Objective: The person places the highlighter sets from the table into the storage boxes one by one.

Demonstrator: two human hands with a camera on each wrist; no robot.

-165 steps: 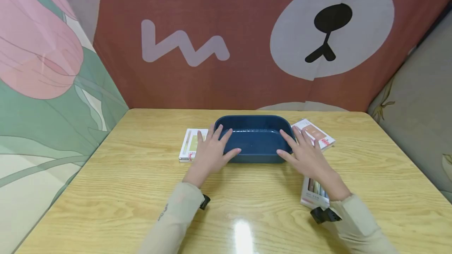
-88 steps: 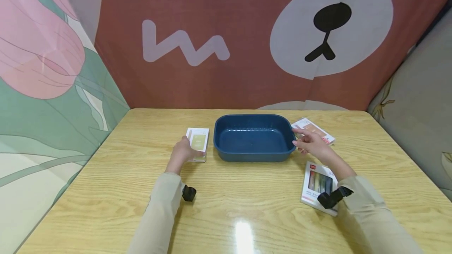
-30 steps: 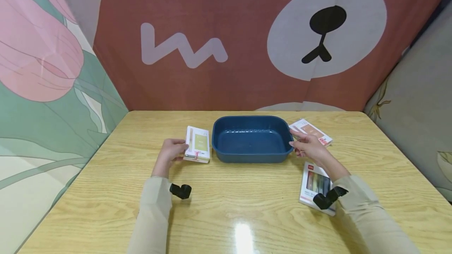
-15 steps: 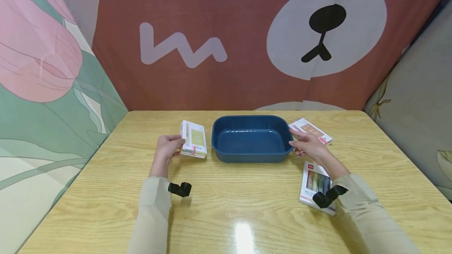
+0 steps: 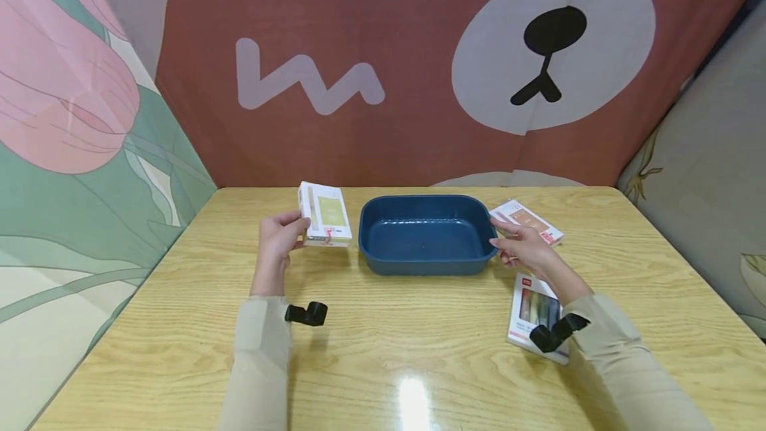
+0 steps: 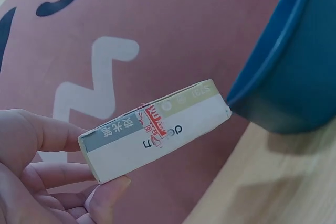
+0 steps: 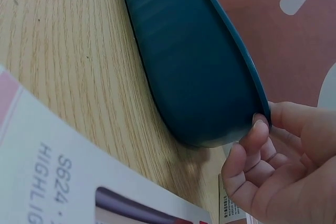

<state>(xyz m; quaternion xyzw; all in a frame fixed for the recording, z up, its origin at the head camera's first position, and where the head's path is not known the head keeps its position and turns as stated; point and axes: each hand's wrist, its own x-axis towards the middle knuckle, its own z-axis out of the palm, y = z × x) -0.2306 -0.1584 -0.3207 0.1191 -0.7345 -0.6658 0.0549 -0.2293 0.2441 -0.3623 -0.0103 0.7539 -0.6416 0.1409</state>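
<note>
My left hand (image 5: 277,239) grips a white highlighter box (image 5: 331,213) by its left side, thumb and fingers on its edges. The box has a yellow-green panel and hangs tilted above the table, left of the dark blue basin (image 5: 427,268). In the left wrist view the end of the highlighter box (image 6: 173,140) faces the camera, with a red sticker across it. My right hand (image 5: 526,250) pinches the basin's right rim; in the right wrist view the thumb and fingers of the right hand (image 7: 283,161) sit at that rim. Inside, the basin shows only its bare floor.
Behind the right hand lies a white box with an orange panel (image 5: 529,221). Nearer, a highlighter box with a window (image 5: 538,311) lies partly under the right wrist camera (image 5: 556,334). The wooden table (image 5: 371,351) ends at a wall with a bear print.
The left hand took hold of the highlighter box, lifted it off the table and raised it farther up and back. The right hand moved to the basin's rim and has stayed there.
</note>
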